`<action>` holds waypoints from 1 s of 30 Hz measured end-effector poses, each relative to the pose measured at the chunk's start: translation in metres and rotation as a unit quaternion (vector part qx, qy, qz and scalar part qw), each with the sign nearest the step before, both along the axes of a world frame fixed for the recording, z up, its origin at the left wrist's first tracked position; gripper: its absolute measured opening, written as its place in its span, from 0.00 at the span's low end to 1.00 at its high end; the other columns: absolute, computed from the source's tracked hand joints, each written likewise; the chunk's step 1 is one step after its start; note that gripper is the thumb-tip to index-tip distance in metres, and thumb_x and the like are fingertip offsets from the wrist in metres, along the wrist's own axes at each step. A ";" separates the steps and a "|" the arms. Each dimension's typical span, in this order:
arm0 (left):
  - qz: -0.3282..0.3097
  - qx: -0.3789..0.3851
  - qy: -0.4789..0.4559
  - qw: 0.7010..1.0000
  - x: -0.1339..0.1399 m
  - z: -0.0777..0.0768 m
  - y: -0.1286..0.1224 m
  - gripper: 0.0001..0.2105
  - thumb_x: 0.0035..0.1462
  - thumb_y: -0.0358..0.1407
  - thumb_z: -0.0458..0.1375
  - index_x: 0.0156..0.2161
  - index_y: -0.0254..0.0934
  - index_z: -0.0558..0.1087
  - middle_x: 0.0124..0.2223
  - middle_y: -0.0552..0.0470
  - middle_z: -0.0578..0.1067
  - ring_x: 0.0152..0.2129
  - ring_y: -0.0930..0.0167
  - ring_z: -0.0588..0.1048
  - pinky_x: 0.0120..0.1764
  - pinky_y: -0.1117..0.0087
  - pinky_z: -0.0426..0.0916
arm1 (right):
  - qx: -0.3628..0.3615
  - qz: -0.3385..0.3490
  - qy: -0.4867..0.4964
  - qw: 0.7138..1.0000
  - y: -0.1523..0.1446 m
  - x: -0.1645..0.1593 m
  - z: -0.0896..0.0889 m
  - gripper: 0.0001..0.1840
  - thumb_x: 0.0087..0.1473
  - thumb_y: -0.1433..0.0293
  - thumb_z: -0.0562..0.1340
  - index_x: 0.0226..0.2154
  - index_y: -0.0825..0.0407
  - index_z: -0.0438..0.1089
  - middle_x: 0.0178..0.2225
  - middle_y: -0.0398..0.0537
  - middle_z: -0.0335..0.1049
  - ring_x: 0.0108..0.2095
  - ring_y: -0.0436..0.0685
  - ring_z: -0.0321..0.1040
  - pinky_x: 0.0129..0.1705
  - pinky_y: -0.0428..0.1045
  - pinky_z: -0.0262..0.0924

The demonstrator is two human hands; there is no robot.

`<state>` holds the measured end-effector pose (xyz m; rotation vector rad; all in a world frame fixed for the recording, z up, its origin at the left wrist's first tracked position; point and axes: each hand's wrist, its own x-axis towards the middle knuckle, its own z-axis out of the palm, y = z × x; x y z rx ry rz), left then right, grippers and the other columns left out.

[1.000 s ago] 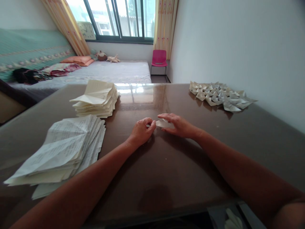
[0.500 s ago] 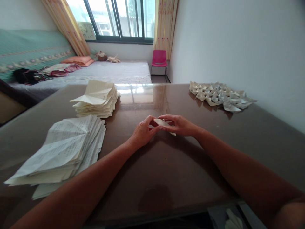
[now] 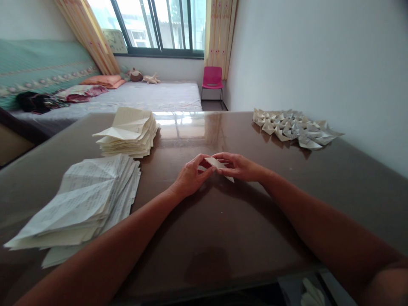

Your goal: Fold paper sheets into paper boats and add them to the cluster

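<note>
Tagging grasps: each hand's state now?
Left hand: closed, holding the folded paper.
Right hand: closed, holding the same paper.

The left forearm (image 3: 134, 231) and right forearm (image 3: 314, 208) are being held outstretched, slanted inward. The left grip (image 3: 192, 174) and right grip (image 3: 239, 166) are being held close together, pinched, with fingers (image 3: 222, 155) being curled and thumbs (image 3: 208, 173) being pointed toward each other; the wrists (image 3: 174, 190) are being held nearly straight.
</note>
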<state>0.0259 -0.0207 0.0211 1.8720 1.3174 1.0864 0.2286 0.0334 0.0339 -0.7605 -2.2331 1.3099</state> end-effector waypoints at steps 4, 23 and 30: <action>-0.007 0.000 -0.003 1.000 0.000 -0.001 0.001 0.14 0.55 0.43 0.57 0.44 0.38 0.70 0.36 0.53 0.76 0.33 0.72 0.75 0.37 0.72 0.72 | -0.028 0.010 0.025 0.999 0.001 0.000 0.001 0.25 0.54 0.64 0.63 0.54 0.51 0.63 0.53 0.51 0.66 0.56 0.59 0.61 0.56 0.55 0.59; 0.118 0.003 0.155 0.981 0.026 0.007 -0.011 0.08 0.54 0.34 0.52 0.41 0.42 0.63 0.31 0.54 0.74 0.26 0.69 0.73 0.31 0.70 0.62 | 0.419 -0.193 -0.197 0.865 -0.028 -0.023 0.003 0.18 0.57 0.67 0.57 0.50 0.54 0.64 0.47 0.58 0.68 0.49 0.64 0.62 0.49 0.55 0.58; 0.128 -0.008 0.130 0.983 0.024 0.006 -0.008 0.08 0.54 0.35 0.52 0.41 0.41 0.63 0.31 0.55 0.73 0.26 0.69 0.72 0.30 0.71 0.62 | 0.392 -0.177 -0.142 0.891 -0.029 -0.026 -0.002 0.10 0.57 0.70 0.56 0.43 0.52 0.64 0.38 0.50 0.66 0.35 0.55 0.64 0.37 0.47 0.57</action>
